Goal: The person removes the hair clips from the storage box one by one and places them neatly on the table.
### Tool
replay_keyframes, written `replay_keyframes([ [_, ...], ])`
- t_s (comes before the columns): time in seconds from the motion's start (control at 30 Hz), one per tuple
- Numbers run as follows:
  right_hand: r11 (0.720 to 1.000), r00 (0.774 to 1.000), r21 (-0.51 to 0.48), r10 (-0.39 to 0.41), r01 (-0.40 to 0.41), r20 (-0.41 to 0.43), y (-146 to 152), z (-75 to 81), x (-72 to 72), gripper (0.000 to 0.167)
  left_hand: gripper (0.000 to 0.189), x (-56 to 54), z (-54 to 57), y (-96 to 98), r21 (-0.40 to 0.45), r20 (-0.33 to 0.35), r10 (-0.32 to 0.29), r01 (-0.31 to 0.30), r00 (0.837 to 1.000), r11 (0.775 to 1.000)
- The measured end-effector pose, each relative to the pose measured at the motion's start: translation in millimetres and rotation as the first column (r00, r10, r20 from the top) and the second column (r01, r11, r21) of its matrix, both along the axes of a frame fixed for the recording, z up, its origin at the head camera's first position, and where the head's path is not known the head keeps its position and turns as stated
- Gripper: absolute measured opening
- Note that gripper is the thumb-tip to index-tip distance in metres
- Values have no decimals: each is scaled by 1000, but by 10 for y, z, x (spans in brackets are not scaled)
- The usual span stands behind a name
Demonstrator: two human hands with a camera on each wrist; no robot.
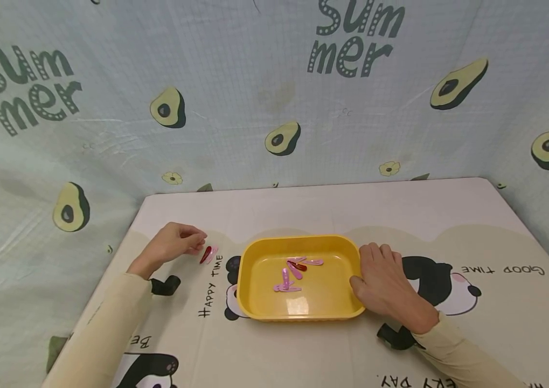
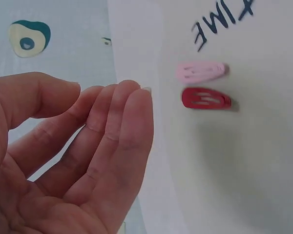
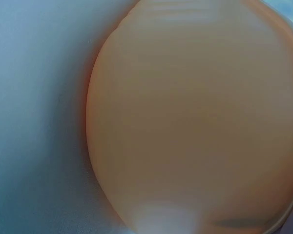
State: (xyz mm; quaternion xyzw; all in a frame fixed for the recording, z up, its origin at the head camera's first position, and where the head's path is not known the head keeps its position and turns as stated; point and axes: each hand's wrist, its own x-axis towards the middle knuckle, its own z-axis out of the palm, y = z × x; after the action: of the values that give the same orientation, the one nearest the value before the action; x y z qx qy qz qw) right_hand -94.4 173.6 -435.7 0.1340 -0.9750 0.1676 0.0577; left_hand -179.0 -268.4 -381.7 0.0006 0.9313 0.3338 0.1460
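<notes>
My left hand (image 1: 177, 241) is just to the left of a red snap hair clip (image 1: 206, 254) and a pink snap hair clip (image 1: 212, 254), which lie side by side on the table. In the left wrist view, its loosely bent fingers and thumb are apart and hold nothing. My right hand (image 1: 384, 277) grips the right rim of a yellow tray (image 1: 298, 316), thumb at the inner edge. Inside the tray lie several pink clips (image 1: 286, 289) and a red clip (image 1: 298, 265). A blurred, close skin surface fills most of the right wrist view.
A printed cloth with pandas and lettering covers the table (image 1: 313, 355). Behind it and at its sides hangs a pale curtain (image 1: 226, 97) with avocado prints. Black straps (image 1: 165, 286) sit by both wrists.
</notes>
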Motion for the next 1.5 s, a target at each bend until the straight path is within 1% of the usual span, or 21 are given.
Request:
replay_keyframes([
  [0.2,1000,1000,0,-4,4,2,0,1,-3,23,38,40,88,126,-20,-26,-43,43,999,999],
  [0.37,1000,1000,2,-2,2,-1,0,-3,-9,22,36,75,148,229,-26,-57,-67,65,996,998],
  [0.63,1000,1000,-3,0,0,0,1,-11,-9,23,35,125,239,371,3,-100,-119,120,988,993],
  [0.87,1000,1000,-10,4,-4,-12,5,-17,-6,20,29,153,318,521,26,-147,-178,184,973,983],
  [1.03,1000,1000,-14,5,-6,-23,9,-16,-5,19,25,171,366,632,32,-180,-222,232,958,972],
  [1.23,1000,1000,-16,2,-3,-17,9,-16,-6,22,21,199,392,769,52,-183,-250,264,951,963],
  [1.33,1000,1000,-19,2,-2,-14,10,-20,-9,22,20,211,391,842,63,-195,-278,295,941,953],
  [1.5,1000,1000,-22,3,-3,-13,13,-35,-15,21,19,219,399,976,104,-221,-318,346,922,932],
])
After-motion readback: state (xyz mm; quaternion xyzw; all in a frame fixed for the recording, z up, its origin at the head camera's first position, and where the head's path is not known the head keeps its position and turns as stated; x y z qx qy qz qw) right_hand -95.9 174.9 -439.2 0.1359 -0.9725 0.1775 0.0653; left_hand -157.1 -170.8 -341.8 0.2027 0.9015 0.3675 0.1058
